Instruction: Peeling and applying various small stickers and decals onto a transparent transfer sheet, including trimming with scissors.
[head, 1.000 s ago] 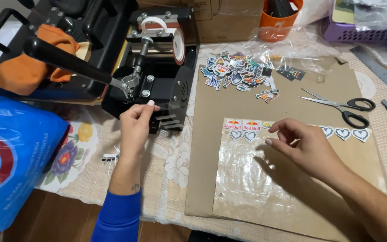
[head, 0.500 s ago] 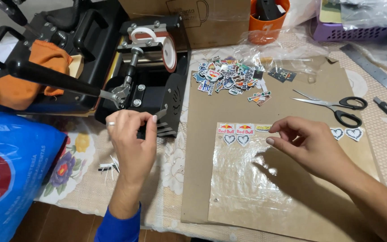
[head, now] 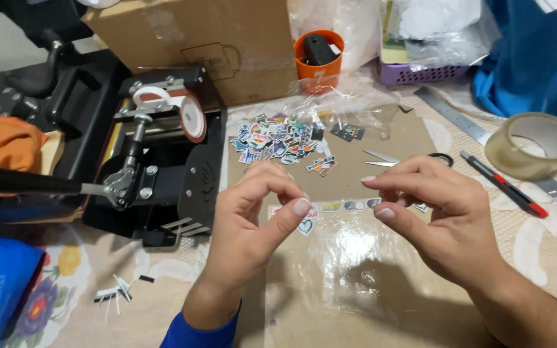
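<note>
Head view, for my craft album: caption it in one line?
Both hands, left and right, raised over a sticker row on clear film.

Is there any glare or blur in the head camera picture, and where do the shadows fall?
Head view: bright glare on the clear plastic sheet below both hands; soft shadows of the left hand and right hand fall toward the viewer on it; the pile of small colourful stickers looks sharp; no strong blur.
</note>
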